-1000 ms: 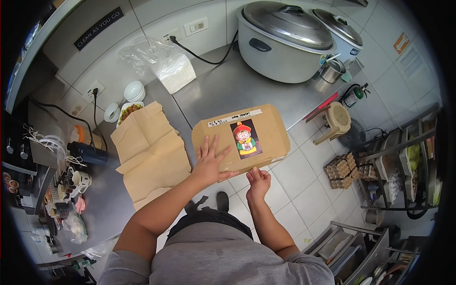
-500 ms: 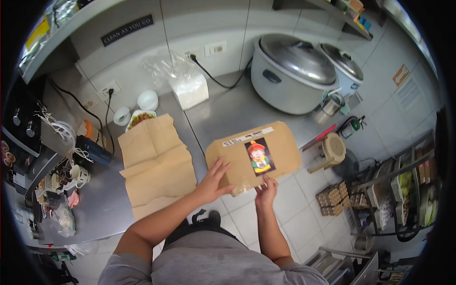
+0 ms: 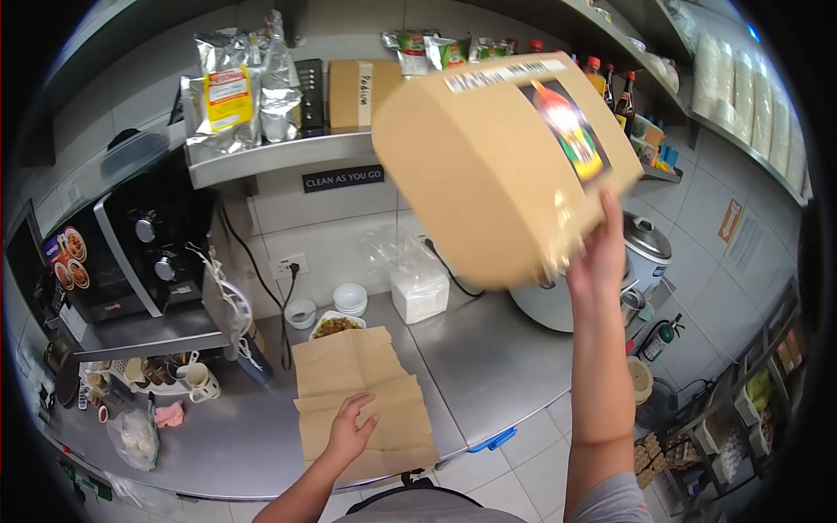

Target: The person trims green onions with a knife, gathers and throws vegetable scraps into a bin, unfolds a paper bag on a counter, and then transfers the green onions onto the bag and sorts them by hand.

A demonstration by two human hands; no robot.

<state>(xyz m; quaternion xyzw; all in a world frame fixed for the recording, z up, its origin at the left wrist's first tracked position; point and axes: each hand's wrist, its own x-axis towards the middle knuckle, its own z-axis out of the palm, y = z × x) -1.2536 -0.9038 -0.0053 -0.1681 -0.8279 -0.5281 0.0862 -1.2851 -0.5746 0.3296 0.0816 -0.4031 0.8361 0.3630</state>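
The large cardboard box (image 3: 471,166), with a cartoon picture and a label strip on it, is raised and tilted in front of the wall shelf. My right hand (image 3: 600,253) grips its lower right edge. Low over the unfolded brown paper (image 3: 362,366) is my left hand (image 3: 350,427), fingers spread and holding nothing; whether it touches the paper cannot be told. Behind the paper's far edge sits a dish of food (image 3: 336,325), partly covered by it, with white bowls (image 3: 350,299) beside it.
A microwave (image 3: 139,244) stands at the left. The upper shelf (image 3: 288,159) holds foil packs and a smaller box (image 3: 349,91). Plastic-wrapped white napkins (image 3: 419,295) rest near the wall. Large cookers, partly hidden by the raised box, stand right. A blue handle (image 3: 493,438) is at the counter edge.
The box has gone from low over the counter's front edge up to shelf height in my right hand. My left hand has let go of it and moved over the brown paper. The view has tilted upward.
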